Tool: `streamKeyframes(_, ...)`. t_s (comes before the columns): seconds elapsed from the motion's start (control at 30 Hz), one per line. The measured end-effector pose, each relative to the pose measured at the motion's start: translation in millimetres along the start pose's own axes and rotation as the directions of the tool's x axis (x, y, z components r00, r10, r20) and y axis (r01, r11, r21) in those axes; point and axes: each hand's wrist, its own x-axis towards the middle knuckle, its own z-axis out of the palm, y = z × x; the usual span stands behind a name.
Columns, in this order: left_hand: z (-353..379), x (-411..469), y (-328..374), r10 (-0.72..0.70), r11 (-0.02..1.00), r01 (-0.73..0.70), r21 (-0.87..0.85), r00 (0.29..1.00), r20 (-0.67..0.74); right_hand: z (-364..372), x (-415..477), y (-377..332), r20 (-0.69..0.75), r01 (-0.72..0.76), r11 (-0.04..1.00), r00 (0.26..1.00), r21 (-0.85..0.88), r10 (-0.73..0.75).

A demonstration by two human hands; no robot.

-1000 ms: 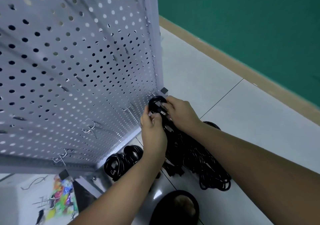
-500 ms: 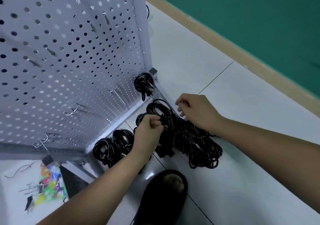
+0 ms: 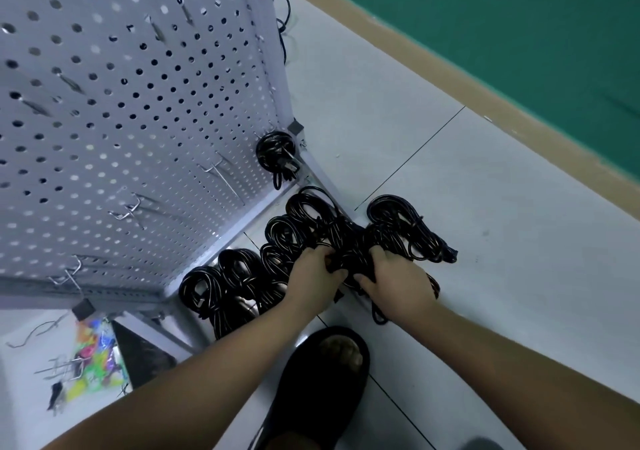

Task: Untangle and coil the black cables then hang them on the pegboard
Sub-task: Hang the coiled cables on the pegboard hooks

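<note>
A white pegboard point(image 3: 145, 110) stands on a metal frame at the left. One coiled black cable point(image 3: 276, 153) hangs on a hook at the board's lower right corner. A pile of black cables point(image 3: 401, 227) lies on the tiled floor below that corner. More black coils point(image 3: 221, 283) lie under the frame to the left. My left hand point(image 3: 313, 278) and my right hand point(image 3: 398, 278) are side by side on the pile. Both grip a bundle of cable between them, fingers curled into it.
Several bare metal hooks point(image 3: 131, 207) stick out along the pegboard's lower rows. A foot in a black slipper point(image 3: 322, 380) stands just below my hands. Loose hooks and a colourful packet point(image 3: 93, 359) lie at the lower left. A green wall point(image 3: 519, 16) with a tan skirting runs along the right.
One second ago both hands were at the corner hook with a coil. They let it go hanging there, dropped down to the floor pile, and now grip a bundle together.
</note>
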Motion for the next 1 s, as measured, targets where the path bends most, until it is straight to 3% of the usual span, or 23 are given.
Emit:
streamKeyframes(0.17,1,-14,2,0.098,0.992,-0.100,-0.072,0.995,-0.029,0,0,10,-0.002,-0.072,0.966,0.997,0.248,0.075)
streamKeyframes(0.3,-13,-38,14,0.103,0.936,-0.127,-0.327,0.991,-0.089,-15,-22,16,-0.027,-0.065,0.836,0.995,0.544,0.095)
streamKeyframes(0.4,-38,-64,24,0.088,0.823,-0.125,-0.555,0.992,-0.092,-39,-39,1,-0.063,-0.005,0.729,0.996,0.685,0.066)
streamKeyframes(0.5,-69,-90,31,0.071,0.775,-0.202,-0.599,0.970,-0.235,-67,-46,-30,-0.123,0.087,0.677,0.992,0.731,0.005)
streamKeyframes(0.8,-142,-122,20,-0.071,0.776,-0.283,-0.563,0.848,-0.524,-86,-20,-115,-0.312,0.326,0.563,0.942,0.759,-0.124)
streamKeyframes(1.0,-153,-105,20,-0.106,0.788,-0.316,-0.529,0.776,-0.622,-83,13,-143,-0.355,0.379,0.613,0.920,0.693,-0.167)
